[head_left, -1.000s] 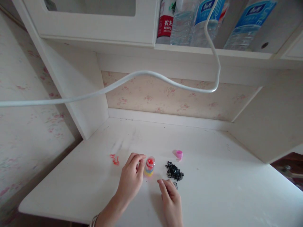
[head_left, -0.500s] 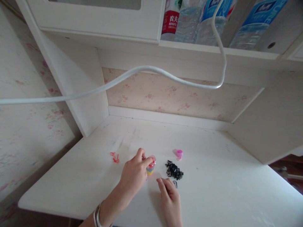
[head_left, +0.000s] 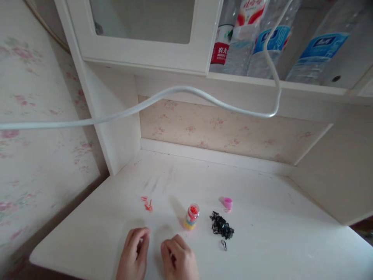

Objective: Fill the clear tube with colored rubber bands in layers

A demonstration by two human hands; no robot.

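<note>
My left hand [head_left: 135, 251] is at the front of the white desk, its fingers curled and thumb drawn in. Beside it, a little apart, my right hand [head_left: 180, 254] is curled in a pinch; whatever either may hold is too small or hidden. Just beyond my right hand stands a small clear jar [head_left: 191, 217], uncapped, with red, blue and yellow layers inside. Several red rubber bands [head_left: 148, 206] lie loose beyond my left hand. To the right of the jar is a pile of black rubber bands [head_left: 222, 226], with one single black band [head_left: 223, 245] in front of it.
A pink cap [head_left: 227, 203] rests behind the black pile. A white cable [head_left: 186, 89] crosses the view above the white desk [head_left: 262, 241]. Plastic bottles [head_left: 269, 42] stand on the upper shelf, and a side panel [head_left: 329, 171] bounds the desk at right.
My left hand has left the jar's mouth and come back towards me, to the left. My right hand has moved left, away from the black pile. The camera view has tilted up.
</note>
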